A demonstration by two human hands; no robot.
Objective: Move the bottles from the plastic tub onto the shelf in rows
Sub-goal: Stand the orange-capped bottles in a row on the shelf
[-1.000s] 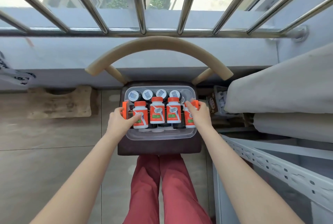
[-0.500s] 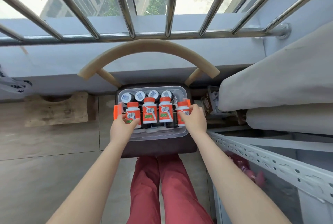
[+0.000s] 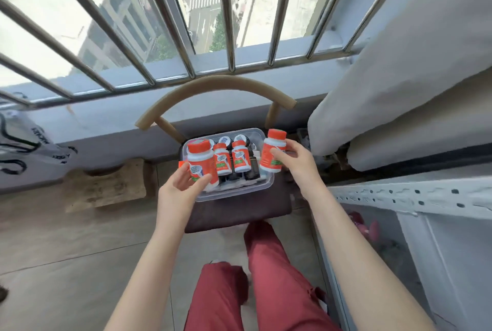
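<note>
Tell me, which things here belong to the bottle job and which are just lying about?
Job: plastic tub; bottles in the tub; left bottle, gripped by left hand; right bottle, gripped by right hand; shelf.
Lying about: chair under the tub; window bars; grey padding; wooden board.

Bottles (image 3: pixel 241 160) in tub (image 3: pixel 234 195) on chair (image 3: pixel 239 213)

Single head-worn wide-angle camera, looked forward and down along person's own arms. Faced barred window (image 3: pixel 227 24) ahead; plastic tub (image 3: pixel 234 194) on chair (image 3: pixel 239 213) sat near centre, close below, left hand (image 3: pixel 183 184) and right hand (image 3: pixel 295 160) at it. Shelf (image 3: pixel 412 197) cut off at right edge, red trouser legs (image 3: pixel 266 277) at bottom — straight lines bowed toward edges.
</note>
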